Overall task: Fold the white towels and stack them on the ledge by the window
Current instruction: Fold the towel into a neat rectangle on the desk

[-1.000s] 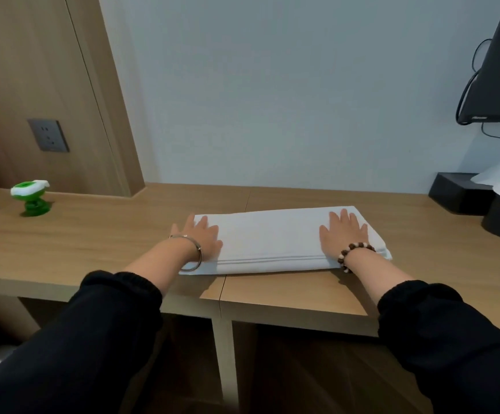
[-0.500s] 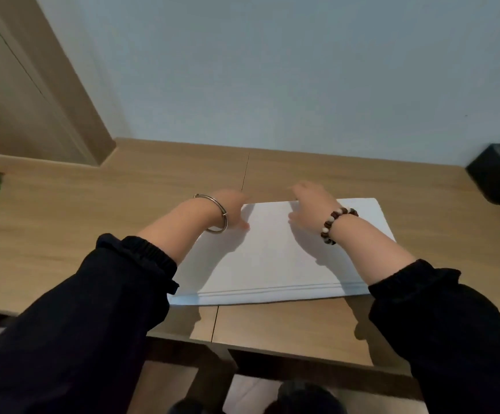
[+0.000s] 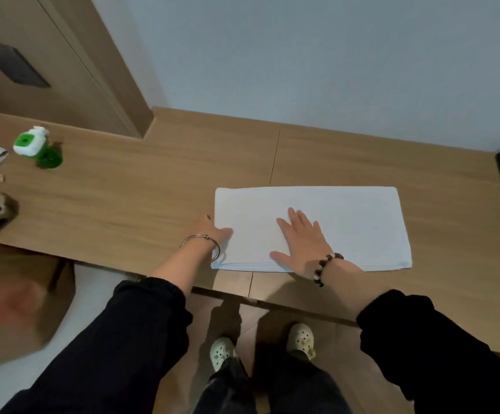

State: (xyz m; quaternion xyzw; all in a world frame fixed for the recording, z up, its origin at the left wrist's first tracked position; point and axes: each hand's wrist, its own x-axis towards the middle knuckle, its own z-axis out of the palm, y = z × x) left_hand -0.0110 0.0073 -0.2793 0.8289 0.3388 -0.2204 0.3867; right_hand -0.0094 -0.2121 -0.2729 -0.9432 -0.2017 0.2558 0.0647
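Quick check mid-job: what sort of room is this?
Probably a hotel or guest bedroom: a long built-in wooden counter against a plain wall, a socket plate set in wood panelling, and a white towel laid flat on the counter.

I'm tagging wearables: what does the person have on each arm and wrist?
Both arms wear black sleeves with gathered cuffs: left sleeve, right sleeve. A thin silver bangle circles the left wrist; a bracelet of dark brown beads with some white ones circles the right.
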